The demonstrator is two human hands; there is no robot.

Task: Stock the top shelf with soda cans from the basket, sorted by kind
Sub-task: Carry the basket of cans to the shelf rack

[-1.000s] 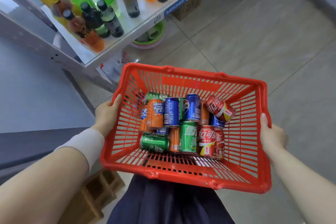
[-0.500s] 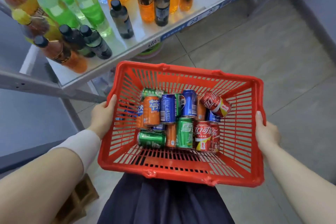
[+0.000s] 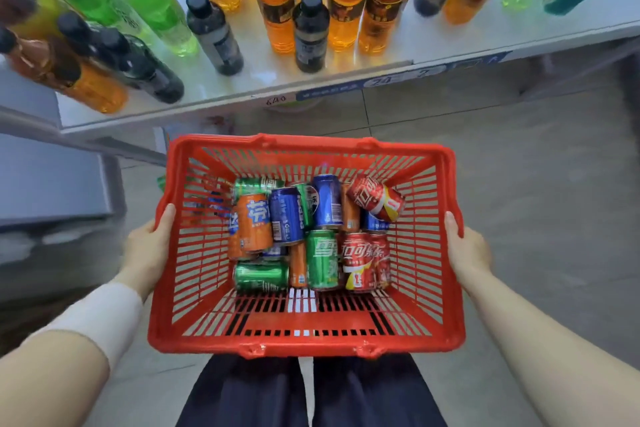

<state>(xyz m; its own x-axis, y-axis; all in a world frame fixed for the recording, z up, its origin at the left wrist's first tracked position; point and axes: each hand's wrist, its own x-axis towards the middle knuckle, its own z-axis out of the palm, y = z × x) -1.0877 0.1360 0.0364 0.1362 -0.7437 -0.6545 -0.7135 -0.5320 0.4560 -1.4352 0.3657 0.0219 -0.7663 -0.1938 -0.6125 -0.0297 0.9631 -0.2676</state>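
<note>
left hand (image 3: pixel 149 250) and right hand (image 3: pixel 467 250) grip the basket (image 3: pixel 304 345) by its side rims, before a shelf (image 3: pixel 450 42). cans (image 3: pixel 322 260) lie heaped inside: stiff, slick, likely to roll; take one round its middle.

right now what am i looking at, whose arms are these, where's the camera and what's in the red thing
There is no machine here. These are a person's two bare arms, seen from one wide-angle camera worn on the head and looking forward and down. That is why dark trousers show at the bottom edge.

The left hand and the right hand each grip a side rim of a red plastic basket, thumbs hooked over the edge, holding it above the tiled floor.

Inside lie soda cans in a loose pile: orange, blue, green and red.

Ahead is a white shelf with upright bottles, orange, green and dark. No cans show on that shelf.
</note>
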